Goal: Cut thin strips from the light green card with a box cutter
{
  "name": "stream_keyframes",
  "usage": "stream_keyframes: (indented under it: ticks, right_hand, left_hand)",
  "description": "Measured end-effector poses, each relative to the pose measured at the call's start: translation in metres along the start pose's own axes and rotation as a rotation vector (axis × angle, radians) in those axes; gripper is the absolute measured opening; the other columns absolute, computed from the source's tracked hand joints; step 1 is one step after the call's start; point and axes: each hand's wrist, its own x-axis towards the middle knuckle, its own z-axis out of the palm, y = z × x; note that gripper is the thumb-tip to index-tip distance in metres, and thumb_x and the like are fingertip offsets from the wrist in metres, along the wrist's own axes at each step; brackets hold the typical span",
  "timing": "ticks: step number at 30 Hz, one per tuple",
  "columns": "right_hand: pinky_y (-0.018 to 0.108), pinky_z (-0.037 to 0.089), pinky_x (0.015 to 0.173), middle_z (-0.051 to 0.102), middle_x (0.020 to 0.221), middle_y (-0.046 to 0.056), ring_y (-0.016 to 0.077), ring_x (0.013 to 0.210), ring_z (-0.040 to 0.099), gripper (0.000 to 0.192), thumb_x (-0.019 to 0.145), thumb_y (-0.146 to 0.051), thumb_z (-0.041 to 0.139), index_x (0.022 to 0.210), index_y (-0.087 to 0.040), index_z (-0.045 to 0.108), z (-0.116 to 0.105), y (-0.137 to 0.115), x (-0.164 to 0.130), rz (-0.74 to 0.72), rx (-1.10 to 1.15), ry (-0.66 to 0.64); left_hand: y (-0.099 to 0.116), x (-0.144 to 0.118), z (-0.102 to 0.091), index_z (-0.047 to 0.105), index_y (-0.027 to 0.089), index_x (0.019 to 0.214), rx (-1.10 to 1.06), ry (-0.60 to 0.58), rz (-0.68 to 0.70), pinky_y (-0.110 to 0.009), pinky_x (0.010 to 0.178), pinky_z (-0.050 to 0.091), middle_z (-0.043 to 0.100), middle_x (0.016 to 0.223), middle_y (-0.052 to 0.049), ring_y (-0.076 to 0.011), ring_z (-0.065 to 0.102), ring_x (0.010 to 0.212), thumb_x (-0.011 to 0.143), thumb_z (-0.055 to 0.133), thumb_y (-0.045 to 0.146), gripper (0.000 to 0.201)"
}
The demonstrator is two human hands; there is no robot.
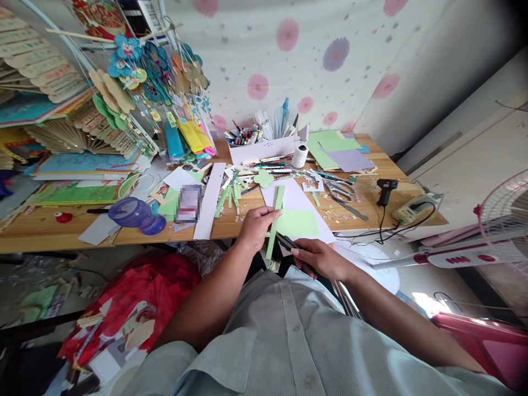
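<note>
Near the table's front edge, my left hand (259,224) pinches a long light-green paper strip (271,245), which stands tilted with its lower end past the edge. Just to the right, my right hand (315,256) is closed around dark scissors (287,242). Their blades point left at the strip's lower part; the handles are mostly hidden by my fingers, and I cannot tell whether the blades touch the paper. Behind the strip, a light-green sheet (301,223) lies on a larger white sheet (324,223). More cut green strips (231,197) and a green flower-shaped cutout (263,177) lie beyond my left hand.
A white box of pens (264,151), a thread spool (300,157), silver scissors (342,191) and a glue gun (386,191) stand or lie farther back and right. A phone (188,203) and blue-purple container (138,215) are left. A fan (462,256) stands right.
</note>
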Motion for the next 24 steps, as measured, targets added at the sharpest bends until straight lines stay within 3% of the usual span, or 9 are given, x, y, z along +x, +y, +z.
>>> stream_keyframes:
  ticks: [14, 24]
  right_hand:
    - [0.025, 0.041, 0.045, 0.066, 0.073, -0.001, 0.0103, 0.048, 0.053, 0.055, 0.099, -0.075, 0.066, 0.087, -0.021, 0.062, 0.0022, 0.0055, -0.0006, 0.008, -0.001, 0.004]
    - [0.025, 0.040, 0.045, 0.063, 0.075, -0.002, 0.0093, 0.048, 0.052, 0.054, 0.101, -0.072, 0.065, 0.087, -0.021, 0.060, 0.0017, 0.0078, 0.0001, -0.003, -0.002, 0.005]
  left_hand:
    - [-0.0018, 0.0008, -0.0001, 0.080, 0.017, 0.082, 0.000, 0.024, 0.023, -0.025, 0.055, 0.047, 0.069, 0.070, 0.000, -0.0124, 0.059, 0.059, 0.067, 0.100, 0.051, 0.042]
    - [0.0011, 0.0006, 0.0017, 0.079, 0.018, 0.082, 0.012, 0.049, 0.041, -0.024, 0.049, 0.039, 0.068, 0.067, 0.001, -0.0118, 0.055, 0.055, 0.065, 0.100, 0.052, 0.044]
